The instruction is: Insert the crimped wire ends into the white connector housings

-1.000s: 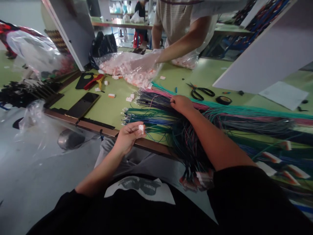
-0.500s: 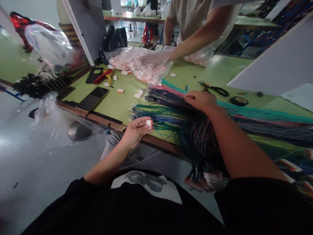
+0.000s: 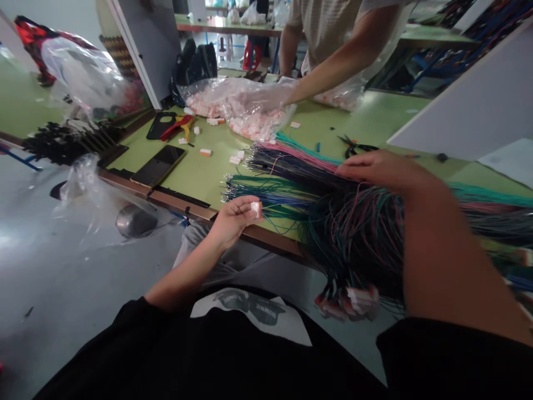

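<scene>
Between the thumb and fingers of my left hand [image 3: 238, 218] is a small white-and-orange plastic connector [image 3: 256, 209], with thin wires running from it to the right. My right hand [image 3: 375, 166] is over the wire bundle, its fingers stretched out and lying along the wires; its thumb side is partly hidden. Beneath it, pink and dark wires [image 3: 297, 168] point left with bare metal terminals at their tips. Nearer my left hand are green and blue wires [image 3: 270, 191], also with terminals. A dark tangle of wires [image 3: 353, 233] hangs over the table edge, ending in several connectors [image 3: 350, 303].
Across the table a person's arm [image 3: 333, 75] reaches to a clear bag of connectors [image 3: 250, 111]. Loose connectors [image 3: 205, 152], a phone [image 3: 158, 166], red-and-yellow pliers [image 3: 179, 128] and black-handled scissors [image 3: 353, 146] lie about. A white partition [image 3: 466, 105] stands at right.
My right hand has moved right along the wires, its fingers now flatter, and it covers the black tape roll. My left hand keeps the connector in nearly the same place.
</scene>
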Tool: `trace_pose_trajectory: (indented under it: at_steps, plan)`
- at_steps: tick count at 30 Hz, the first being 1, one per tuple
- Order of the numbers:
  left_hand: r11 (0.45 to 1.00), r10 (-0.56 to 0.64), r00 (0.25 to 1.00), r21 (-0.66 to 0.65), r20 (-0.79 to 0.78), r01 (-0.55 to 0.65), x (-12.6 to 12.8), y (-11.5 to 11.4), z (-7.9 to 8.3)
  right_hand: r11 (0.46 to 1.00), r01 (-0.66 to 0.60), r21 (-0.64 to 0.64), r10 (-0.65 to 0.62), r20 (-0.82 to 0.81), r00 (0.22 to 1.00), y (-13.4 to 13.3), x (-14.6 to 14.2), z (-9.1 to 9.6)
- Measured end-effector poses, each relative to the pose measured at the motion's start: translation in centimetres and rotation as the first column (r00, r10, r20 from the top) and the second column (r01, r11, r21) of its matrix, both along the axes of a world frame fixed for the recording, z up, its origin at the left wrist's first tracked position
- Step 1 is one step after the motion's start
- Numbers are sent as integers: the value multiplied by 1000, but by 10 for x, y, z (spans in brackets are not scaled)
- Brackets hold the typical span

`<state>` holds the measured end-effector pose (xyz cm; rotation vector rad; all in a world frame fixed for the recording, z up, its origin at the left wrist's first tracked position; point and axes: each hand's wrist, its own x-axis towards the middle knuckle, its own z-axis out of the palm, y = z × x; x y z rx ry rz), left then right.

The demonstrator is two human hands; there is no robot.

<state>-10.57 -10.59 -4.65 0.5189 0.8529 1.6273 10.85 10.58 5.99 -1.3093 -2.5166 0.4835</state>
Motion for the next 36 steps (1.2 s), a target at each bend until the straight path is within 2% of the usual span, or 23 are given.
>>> trace_pose_trajectory:
  at_steps: [2,3,5,6,9,12,16,23,36]
  plan:
    - [1000,5,1000,4,-8,-5,0,0,-1,998,40,-56,-27,213,977,-6,-7,7]
    - [1000,9,1000,3,-14,-9,0,0,-2,993,76,-85,-52,255,966,-8,-8,11]
    - [1000,14,1000,1,-22,-14,-1,0,-2,991,100,-86,-81,201,976,-11,-8,18]
    - [1000,11,1000,1,-24,-11,-1,0,-2,992,72,-106,-56,143,988,-14,-7,20]
    - [1000,-2,1000,11,-28,2,0,0,-2,980,-127,-152,124,-33,992,-32,-11,22]
    - [1000,0,1000,22,-18,0,0,0,0,929,-337,-153,308,-187,933,-59,-29,12]
    - [1000,7,1000,12,-19,-7,0,-1,1,867,-460,-191,406,-264,875,-88,-58,-8]
    - [1000,-11,999,9,-43,11,-1,-1,-2,897,-437,-62,409,-257,876,-95,-71,-34]
    - [1000,7,999,-12,-49,-8,0,-1,-3,895,-437,91,445,-105,890,-107,-75,-42]
